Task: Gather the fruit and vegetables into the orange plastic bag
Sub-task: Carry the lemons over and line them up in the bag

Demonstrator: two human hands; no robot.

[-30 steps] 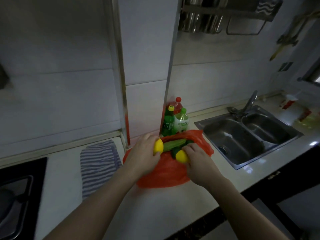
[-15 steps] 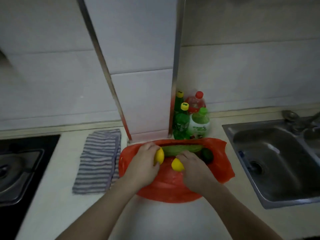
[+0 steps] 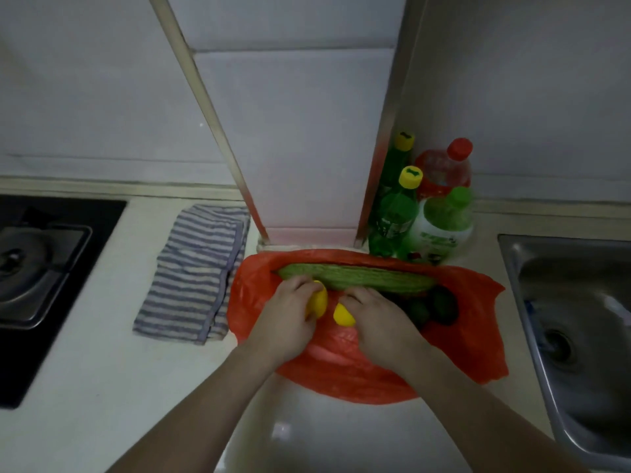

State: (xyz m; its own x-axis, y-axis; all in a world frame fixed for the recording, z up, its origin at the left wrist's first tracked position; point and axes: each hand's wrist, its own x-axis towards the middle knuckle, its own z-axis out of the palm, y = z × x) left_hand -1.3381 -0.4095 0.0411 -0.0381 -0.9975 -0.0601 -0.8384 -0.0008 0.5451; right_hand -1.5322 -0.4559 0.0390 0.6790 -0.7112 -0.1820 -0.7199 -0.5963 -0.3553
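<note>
Now the left grip [image 3: 286,320] held one lemon [image 3: 318,301], the right grip [image 3: 380,324] another lemon [image 3: 343,316], both beside the sideways gourd [image 3: 358,279] in the orange bag [image 3: 341,377].

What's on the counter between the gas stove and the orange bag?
Head view: only a folded striped cloth lies on the counter between the stove and the orange bag, nearer the bag.

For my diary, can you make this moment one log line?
left hand grips oval yellow fruit | right hand grips second yellow fruit | over orange plastic bag | long green gourd inside
</note>
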